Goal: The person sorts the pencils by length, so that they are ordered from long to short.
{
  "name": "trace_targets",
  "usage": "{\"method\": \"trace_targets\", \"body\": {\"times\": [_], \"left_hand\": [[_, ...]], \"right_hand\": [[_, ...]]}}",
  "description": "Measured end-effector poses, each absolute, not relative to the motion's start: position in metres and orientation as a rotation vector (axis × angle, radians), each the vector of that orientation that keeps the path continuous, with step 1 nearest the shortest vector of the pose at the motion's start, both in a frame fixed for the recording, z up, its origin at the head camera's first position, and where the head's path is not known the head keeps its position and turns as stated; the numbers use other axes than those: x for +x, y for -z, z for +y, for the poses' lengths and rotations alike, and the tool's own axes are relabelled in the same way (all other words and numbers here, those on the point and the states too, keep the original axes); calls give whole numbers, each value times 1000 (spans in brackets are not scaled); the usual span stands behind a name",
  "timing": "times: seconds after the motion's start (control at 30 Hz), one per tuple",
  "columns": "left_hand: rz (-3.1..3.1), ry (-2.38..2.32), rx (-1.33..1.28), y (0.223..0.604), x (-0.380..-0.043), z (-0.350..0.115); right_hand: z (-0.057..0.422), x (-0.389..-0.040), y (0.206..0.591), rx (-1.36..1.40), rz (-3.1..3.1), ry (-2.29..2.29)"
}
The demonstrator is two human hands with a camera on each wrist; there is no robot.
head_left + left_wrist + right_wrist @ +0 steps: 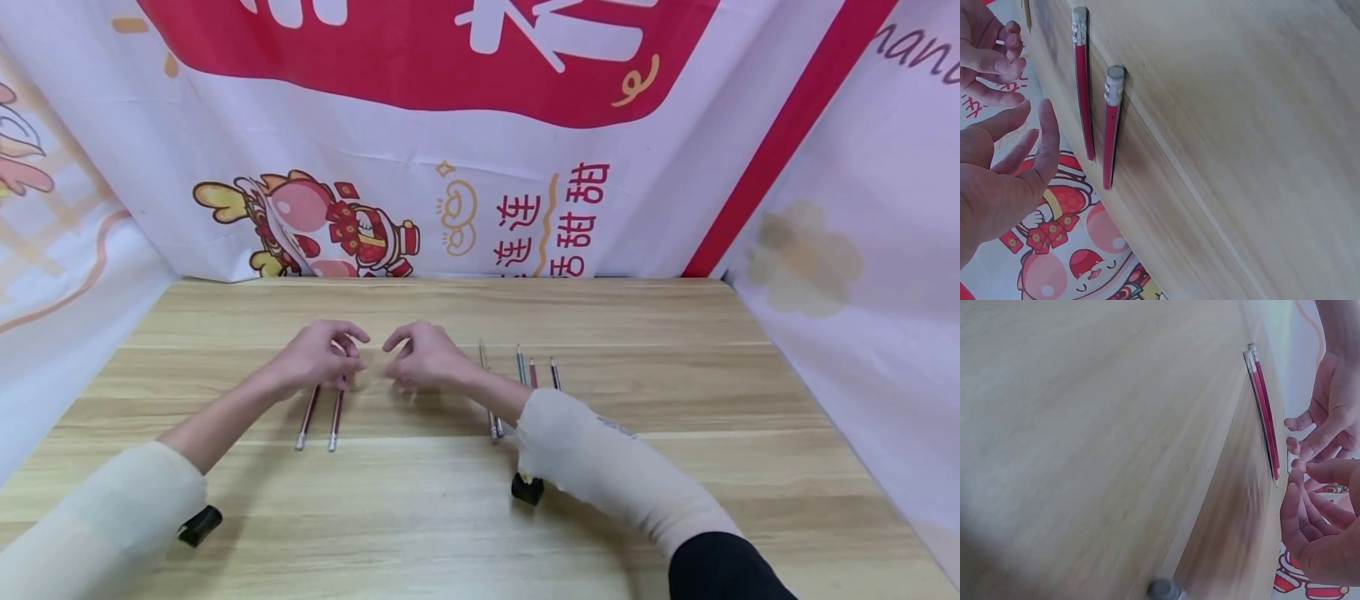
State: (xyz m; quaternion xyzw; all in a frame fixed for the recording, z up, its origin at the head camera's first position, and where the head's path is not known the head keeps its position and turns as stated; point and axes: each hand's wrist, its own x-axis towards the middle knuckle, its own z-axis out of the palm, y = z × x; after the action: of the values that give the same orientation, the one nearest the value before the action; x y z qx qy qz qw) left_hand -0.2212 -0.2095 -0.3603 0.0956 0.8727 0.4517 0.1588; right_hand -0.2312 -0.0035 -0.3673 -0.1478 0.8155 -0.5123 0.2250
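My left hand (326, 354) hovers above the far ends of two red pencils, its fingers loosely bent and nothing between them. Facing it across a small gap is my right hand (426, 354), also with loosely bent fingers and holding nothing. The left of the red pencils (307, 421) and its neighbour (336, 421) lie side by side on the table. Their silver ferrules and pale erasers point toward me. In the left wrist view both pencils, one red pencil (1110, 137) nearer the camera, lie apart from the fingers.
Right of the right hand lie several more pencils, among them a teal pencil (521, 365) and a dark pencil (555, 374), partly hidden by the right forearm. A printed cloth (420, 133) hangs behind the wooden table (375, 517). Black wrist devices (528, 488) sit under both sleeves.
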Motion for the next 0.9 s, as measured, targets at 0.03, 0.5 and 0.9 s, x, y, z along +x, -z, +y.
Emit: {"method": "trace_targets", "body": {"times": [0.03,0.5,0.9], "left_hand": [[2489,-1298,269,360,-221,-208],[2491,-1285,291,362,-223,-184],[2442,-1313,306,364,-224,-161]], "right_hand": [[-2,-232,368,-413,2257,1407],[34,-234,369,-420,2298,1388],[60,-232,368,-424,2306,1377]]}}
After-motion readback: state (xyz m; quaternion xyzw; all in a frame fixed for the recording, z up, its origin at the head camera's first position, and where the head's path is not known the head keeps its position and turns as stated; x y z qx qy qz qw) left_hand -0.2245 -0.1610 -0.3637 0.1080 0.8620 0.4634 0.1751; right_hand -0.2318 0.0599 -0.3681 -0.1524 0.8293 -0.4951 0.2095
